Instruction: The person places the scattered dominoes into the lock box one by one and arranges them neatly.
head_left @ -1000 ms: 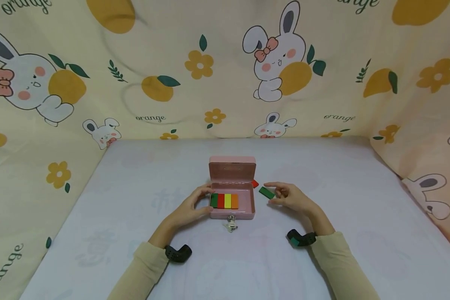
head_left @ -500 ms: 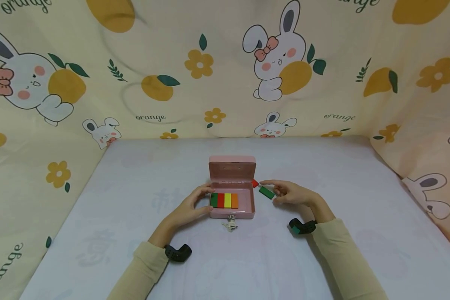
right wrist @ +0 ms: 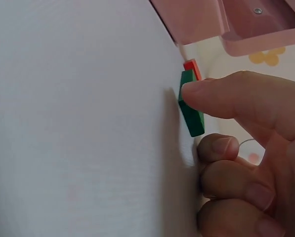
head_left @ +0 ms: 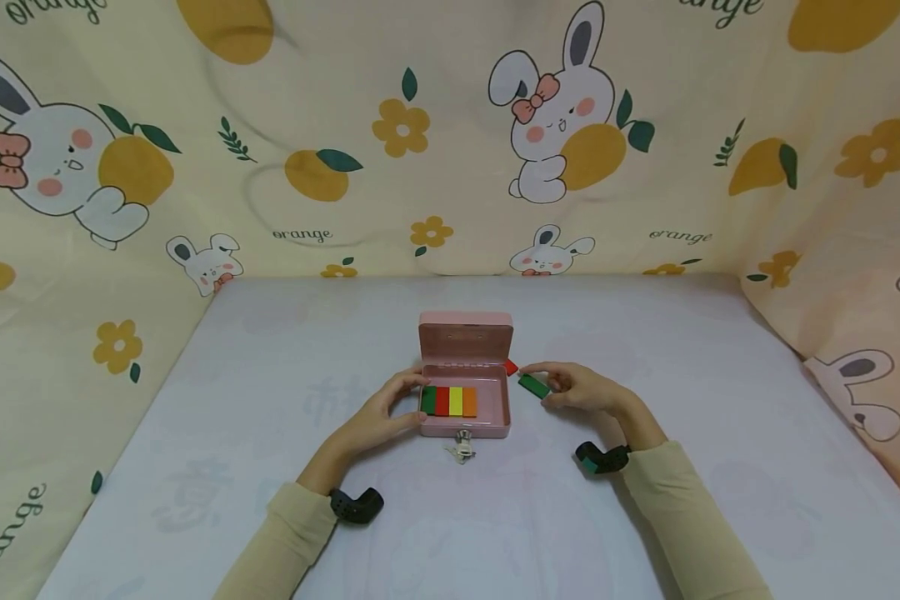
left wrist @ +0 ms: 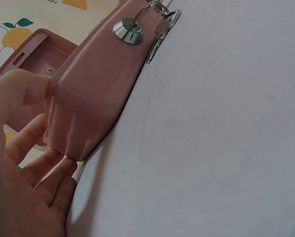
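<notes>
A pink metal cash box (head_left: 502,417) stands with its lid (head_left: 465,342) raised. Inside, a row of coloured blocks lies side by side: green (head_left: 428,399), red (head_left: 442,401), yellow (head_left: 455,402) and orange (head_left: 469,402). My left hand (head_left: 378,415) grips the box's left end, thumb at the front corner and fingers along the side, as the left wrist view shows. To the box's right, my right hand (head_left: 585,390) pinches a loose green block (head_left: 533,387) between thumb and index finger. The other fingers curl inward in the right wrist view. The index fingertip is hidden there.
A red block (head_left: 511,367) lies behind the green one, partly hidden by the box. Keys (left wrist: 162,29) hang from the lock (left wrist: 129,30) at the box's front. Patterned cloth (head_left: 465,167) walls the white table (head_left: 270,350) at the back and sides.
My right hand shifted slightly back and left, and its index finger and thumb closed onto the ends of the green block. The left hand and the box have kept their places.
</notes>
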A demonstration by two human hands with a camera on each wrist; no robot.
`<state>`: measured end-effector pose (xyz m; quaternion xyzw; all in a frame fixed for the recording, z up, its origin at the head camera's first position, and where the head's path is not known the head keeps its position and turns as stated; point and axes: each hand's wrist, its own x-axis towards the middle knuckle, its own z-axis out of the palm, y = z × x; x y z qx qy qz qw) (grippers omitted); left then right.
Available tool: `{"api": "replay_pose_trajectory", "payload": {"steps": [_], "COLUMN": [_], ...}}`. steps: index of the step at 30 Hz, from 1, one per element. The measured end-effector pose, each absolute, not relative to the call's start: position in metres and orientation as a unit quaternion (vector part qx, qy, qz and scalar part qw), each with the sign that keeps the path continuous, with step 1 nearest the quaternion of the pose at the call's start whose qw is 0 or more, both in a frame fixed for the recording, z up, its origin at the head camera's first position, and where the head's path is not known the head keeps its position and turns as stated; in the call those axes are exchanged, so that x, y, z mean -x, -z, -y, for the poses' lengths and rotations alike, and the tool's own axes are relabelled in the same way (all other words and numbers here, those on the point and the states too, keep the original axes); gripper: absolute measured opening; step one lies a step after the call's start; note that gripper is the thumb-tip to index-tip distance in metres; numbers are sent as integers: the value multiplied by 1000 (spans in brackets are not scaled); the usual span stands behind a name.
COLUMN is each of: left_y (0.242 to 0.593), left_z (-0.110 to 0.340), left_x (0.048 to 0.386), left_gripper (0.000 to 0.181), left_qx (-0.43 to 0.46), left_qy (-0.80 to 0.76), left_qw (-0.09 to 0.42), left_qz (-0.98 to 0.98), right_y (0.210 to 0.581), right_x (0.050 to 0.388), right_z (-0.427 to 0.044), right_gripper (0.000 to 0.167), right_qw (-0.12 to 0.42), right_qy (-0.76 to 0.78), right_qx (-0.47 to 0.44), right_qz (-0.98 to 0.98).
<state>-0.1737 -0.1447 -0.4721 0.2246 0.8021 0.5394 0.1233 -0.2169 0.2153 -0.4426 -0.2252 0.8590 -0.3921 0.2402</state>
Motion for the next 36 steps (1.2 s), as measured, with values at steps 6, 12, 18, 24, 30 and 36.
{"api": "replay_pose_trajectory", "payload": {"steps": [6,12,18,24,30,36], "left_y": [471,471,470,470,471,471], "left_z": [145,145,145,144,144,145], "left_x": [174,174,174,174,174,174], "left_gripper": [49,50,50,50,49,49], "left_qx": [-223,-217,-217,-223,-226,-223], "left_qy": [-539,-541,-541,-540,-545,-545], "left_qw": [124,130,131,130,132,134], "left_qz": [-803,-802,-802,-801,-796,-797], "right_y": [443,444,445,447,447,448], "right_x": [217,218,218,215,209,205], "right_z": [-214,-214,-213,-210,-210,-213], "right_gripper": [54,53,50,47,54,57], "right_qw": [236,230,218,199,195,201], "right_qy": [393,386,398,396,411,421], "right_qx": [233,236,218,184,175,167], "right_qz": [-857,-861,-864,-878,-874,-869]}}
